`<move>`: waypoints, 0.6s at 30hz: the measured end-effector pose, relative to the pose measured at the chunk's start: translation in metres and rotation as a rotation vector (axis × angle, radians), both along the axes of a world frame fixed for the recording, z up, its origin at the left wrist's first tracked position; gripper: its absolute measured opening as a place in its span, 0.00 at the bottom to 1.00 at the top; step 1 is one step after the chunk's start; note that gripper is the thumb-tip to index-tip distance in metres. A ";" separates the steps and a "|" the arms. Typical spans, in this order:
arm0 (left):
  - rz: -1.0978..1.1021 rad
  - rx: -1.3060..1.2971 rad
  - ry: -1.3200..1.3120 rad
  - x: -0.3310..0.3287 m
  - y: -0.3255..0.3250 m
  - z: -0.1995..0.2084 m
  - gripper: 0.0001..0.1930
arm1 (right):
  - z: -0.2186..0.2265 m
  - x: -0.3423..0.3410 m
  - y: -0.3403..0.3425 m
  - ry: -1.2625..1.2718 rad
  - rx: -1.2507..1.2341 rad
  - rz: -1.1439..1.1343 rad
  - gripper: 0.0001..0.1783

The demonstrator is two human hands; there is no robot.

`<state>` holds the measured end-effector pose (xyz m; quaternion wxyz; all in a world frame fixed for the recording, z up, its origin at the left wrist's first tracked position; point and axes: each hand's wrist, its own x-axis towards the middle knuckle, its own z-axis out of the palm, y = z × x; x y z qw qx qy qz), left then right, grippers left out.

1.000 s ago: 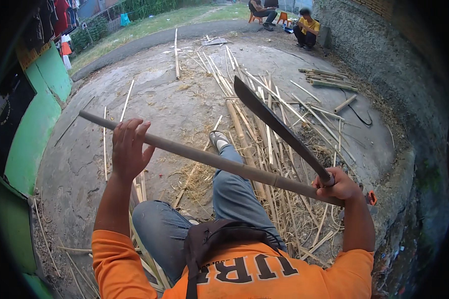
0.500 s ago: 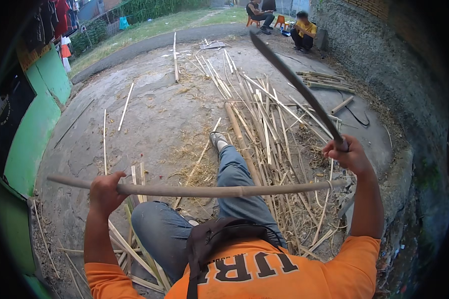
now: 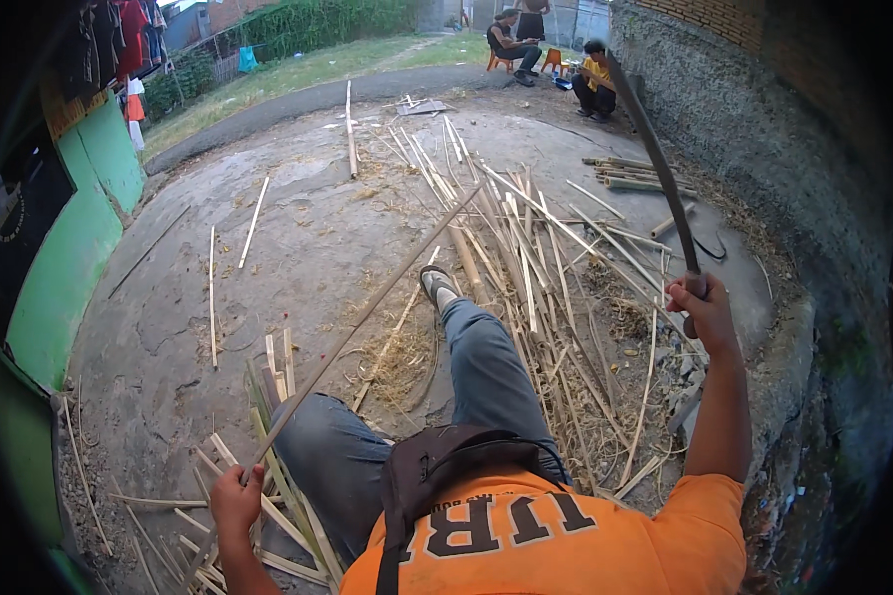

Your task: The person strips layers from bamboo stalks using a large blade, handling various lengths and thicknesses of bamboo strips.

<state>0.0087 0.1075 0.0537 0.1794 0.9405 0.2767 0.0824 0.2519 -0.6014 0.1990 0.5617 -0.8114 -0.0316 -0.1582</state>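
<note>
My left hand, low at the left, is closed around a long, thin bamboo pole. The pole slants up and away to the right, passing over my bent left knee, and its far end overlaps the bamboo pile in view. At the right, my right hand grips a machete by its handle. Its long dark blade points upward, tilted a little left, apart from the pole.
Split bamboo strips lie heaped ahead and right of my outstretched leg. More strips lie beside my left hand. Cut bamboo lengths rest near the rough wall. People sit at the far right.
The pole has swung from level across my lap to a forward slant, as my left hand moved down and nearer. The machete has turned more upright and shifted slightly right.
</note>
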 end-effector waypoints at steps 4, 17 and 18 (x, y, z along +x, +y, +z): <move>0.032 -0.014 -0.042 -0.020 0.005 -0.021 0.40 | -0.004 0.001 0.024 0.057 -0.146 0.056 0.14; 0.170 -0.108 -0.213 -0.012 -0.016 -0.027 0.42 | -0.081 0.122 0.186 -0.033 -0.438 0.414 0.19; 0.174 -0.091 -0.205 -0.018 -0.012 -0.034 0.41 | -0.087 0.129 0.197 -0.030 -0.425 0.424 0.19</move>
